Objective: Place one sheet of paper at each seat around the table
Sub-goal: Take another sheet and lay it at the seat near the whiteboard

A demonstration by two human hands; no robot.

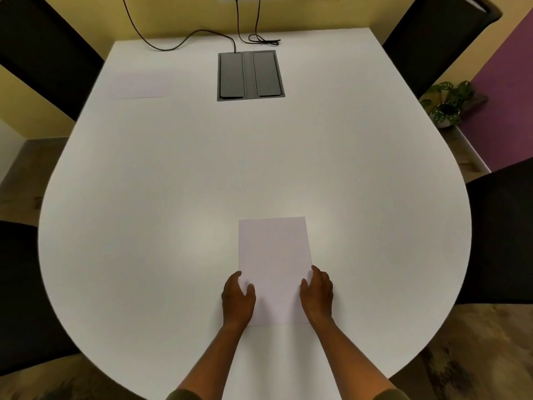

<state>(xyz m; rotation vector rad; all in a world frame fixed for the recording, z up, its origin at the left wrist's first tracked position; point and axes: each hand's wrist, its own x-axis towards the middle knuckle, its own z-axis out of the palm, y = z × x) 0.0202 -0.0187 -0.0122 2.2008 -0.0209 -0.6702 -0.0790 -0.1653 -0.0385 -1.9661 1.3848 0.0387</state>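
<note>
A white sheet or thin stack of paper [274,264] lies flat on the white table [173,197], near its front edge. My left hand [238,298] rests on the paper's left edge, thumb on top. On the right edge my right hand [317,293] does the same. Whether it is one sheet or more I cannot tell. A second sheet [140,85] lies flat at the far left of the table, in front of a dark chair [46,50].
Dark chairs stand at the far right [438,36], near right [501,235] and near left [23,290]. A grey cable box [250,75] is set into the table's far middle, with black cables [178,43] behind it. A potted plant [448,105] sits on the floor at right.
</note>
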